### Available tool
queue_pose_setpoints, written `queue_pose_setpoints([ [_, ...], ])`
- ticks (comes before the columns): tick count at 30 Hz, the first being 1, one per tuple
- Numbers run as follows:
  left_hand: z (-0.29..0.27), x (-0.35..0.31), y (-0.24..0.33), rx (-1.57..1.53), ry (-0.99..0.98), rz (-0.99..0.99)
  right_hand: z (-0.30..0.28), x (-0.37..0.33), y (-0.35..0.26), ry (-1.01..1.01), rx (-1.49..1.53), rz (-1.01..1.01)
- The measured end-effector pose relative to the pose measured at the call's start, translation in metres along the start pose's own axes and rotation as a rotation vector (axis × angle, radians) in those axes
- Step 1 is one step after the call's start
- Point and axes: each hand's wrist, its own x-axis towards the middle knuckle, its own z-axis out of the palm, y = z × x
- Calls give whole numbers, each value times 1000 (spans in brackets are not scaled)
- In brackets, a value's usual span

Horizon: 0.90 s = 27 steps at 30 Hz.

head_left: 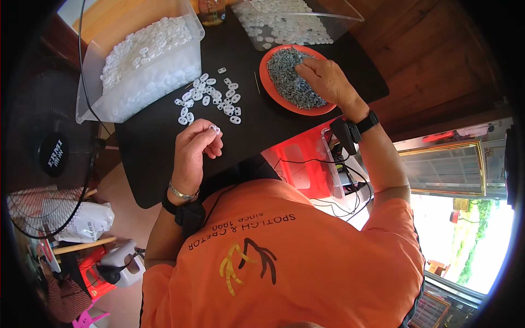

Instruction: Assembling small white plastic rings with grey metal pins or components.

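Note:
Near the front of the dark table (pixel 246 142), my left hand (pixel 191 147) is closed in a pinch on a small white plastic piece with holes (pixel 214 129). Loose white two-holed oval pieces (pixel 216 94) lie scattered just beyond it. At the right, my right hand (pixel 331 82) reaches over an orange-red plate (pixel 268 82) heaped with small grey metal screws (pixel 290 76). Its fingers are drawn together, with the tips down at the pile; whatever they grip is hidden. Each wrist carries a black strapped device.
A clear plastic bin (pixel 164 76) full of white pieces stands at the far left. Another clear tub (pixel 290 33) holds flat white pieces at the back, beside a glass jar (pixel 211 12). A thin metal rod (pixel 256 82) lies left of the plate. A fan (pixel 54 153) stands at left.

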Motion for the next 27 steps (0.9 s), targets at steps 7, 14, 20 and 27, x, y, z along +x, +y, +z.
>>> queue_pose_setpoints([
  [7, 0, 0, -1, -8, -9, 6, -1, -9, -23, -56, 289, 34],
  [14, 7, 2, -3, -40, -17, 23, 25, -23, -107, -96, 686, -21],
  [20, -3, -8, 2, 19, 31, 122, 59, -23, -131, -197, 755, -102],
  [27, -10, -17, 7, 84, 51, 209, 65, -17, -147, -240, 752, -145],
])
